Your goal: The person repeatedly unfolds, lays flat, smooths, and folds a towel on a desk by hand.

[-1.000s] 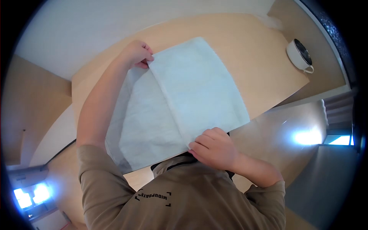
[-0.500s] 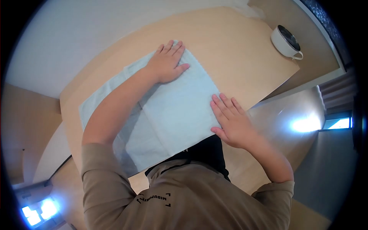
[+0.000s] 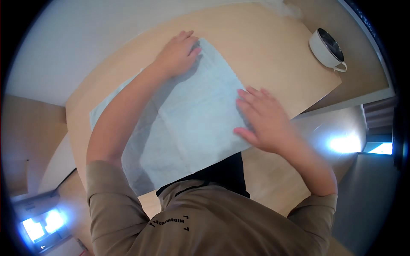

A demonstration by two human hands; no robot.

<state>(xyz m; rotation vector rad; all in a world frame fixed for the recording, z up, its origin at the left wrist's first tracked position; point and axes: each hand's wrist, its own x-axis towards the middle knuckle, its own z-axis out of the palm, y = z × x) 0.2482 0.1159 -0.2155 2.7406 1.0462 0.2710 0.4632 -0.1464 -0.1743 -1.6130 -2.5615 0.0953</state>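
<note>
A light blue cloth lies spread out flat, with faint crease lines across it and its near edge at the table's near side. My left hand is over the cloth's far corner. Its fingers reach past the far edge, slightly bent, and its thumb stands apart from them. By the cloth's right edge is my right hand, fingers stretched and thumb apart. Whether its fingertips touch the cloth I cannot tell. Neither hand grips anything visible. My left forearm covers part of the cloth's left side.
The cloth lies on a light wooden table. Near the table's far right corner stands a white cup with a handle and a dark inside. A pale wall rises behind the table, and a wooden panel with a light edge borders its right side.
My left hand has shifted away from me to the cloth's far corner, its fingers now less spread. My right hand has moved slightly away from me. The cloth's creases look smoother.
</note>
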